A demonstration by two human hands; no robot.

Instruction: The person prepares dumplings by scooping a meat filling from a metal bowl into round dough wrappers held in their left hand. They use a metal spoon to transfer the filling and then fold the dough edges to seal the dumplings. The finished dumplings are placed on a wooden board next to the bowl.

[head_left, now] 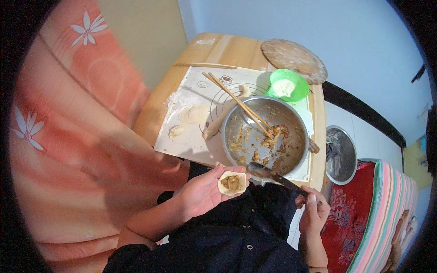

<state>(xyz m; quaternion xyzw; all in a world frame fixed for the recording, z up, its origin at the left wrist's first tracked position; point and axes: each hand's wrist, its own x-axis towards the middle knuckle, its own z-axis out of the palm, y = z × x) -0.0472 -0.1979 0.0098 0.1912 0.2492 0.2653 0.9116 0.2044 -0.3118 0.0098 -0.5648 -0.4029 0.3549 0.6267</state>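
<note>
My left hand (pixel 200 195) is held palm up in front of the table, bearing a dumpling wrapper (pixel 222 187) with a mound of brownish filling (pixel 233 183) on it. The wrapper is unfolded. My right hand (pixel 314 210) grips the handle of a dark spoon (pixel 280 179). Its head is at the near rim of a steel mixing bowl (pixel 231 148), close to my left fingertips. Chopped filling lies in the bowl and clings to its wall. A pair of chopsticks (pixel 236 101) leans in it. A folded dumpling (pixel 176 131) sits on the mat left of the bowl.
Flat dough rounds (pixel 195 114) and a floury rolling pin (pixel 217 123) lie on the white mat (pixel 182 148). Behind the bowl stands a green bowl of flour (pixel 297 82), near a round wooden board (pixel 296 59). At the right, a metal basin (pixel 348 154) stands lower than the table.
</note>
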